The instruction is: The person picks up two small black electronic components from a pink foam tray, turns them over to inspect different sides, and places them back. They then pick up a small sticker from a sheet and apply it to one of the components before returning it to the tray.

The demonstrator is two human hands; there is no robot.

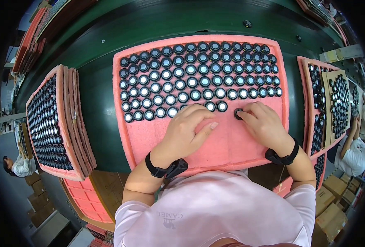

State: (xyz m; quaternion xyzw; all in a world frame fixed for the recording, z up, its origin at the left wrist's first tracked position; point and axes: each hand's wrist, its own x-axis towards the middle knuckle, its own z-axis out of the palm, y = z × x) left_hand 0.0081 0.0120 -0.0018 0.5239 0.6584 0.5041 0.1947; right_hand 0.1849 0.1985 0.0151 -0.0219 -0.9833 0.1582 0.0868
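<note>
Pinching a round black piece (237,114), the right hand (268,126) overhangs pink foam (223,146).

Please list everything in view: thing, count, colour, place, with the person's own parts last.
Flat rimmed foam tray: one, pink, centre.
Small round discs: dozens, black with pale centres, rowed on that tray.
Held round disc: one, black, at the right fingertips.
Loose round pieces: two, black, bench's far side.
Small ring: one, pale, bench's far left.
Workbench: one, dark green, under the tray.
Stacked loaded foam trays: several, pink, left.
Loaded foam trays: at least two, pink, right.
Cardboard cartons: several, brown, lower right.
Other people: two, pale tops, picture's sides.
Shirt: one, pale pink, bottom.
Wristbands: two, black, wrists.
Left hand: one, bare, beside the nearest row.
Right hand: one, bare, pinching the held disc.
</note>
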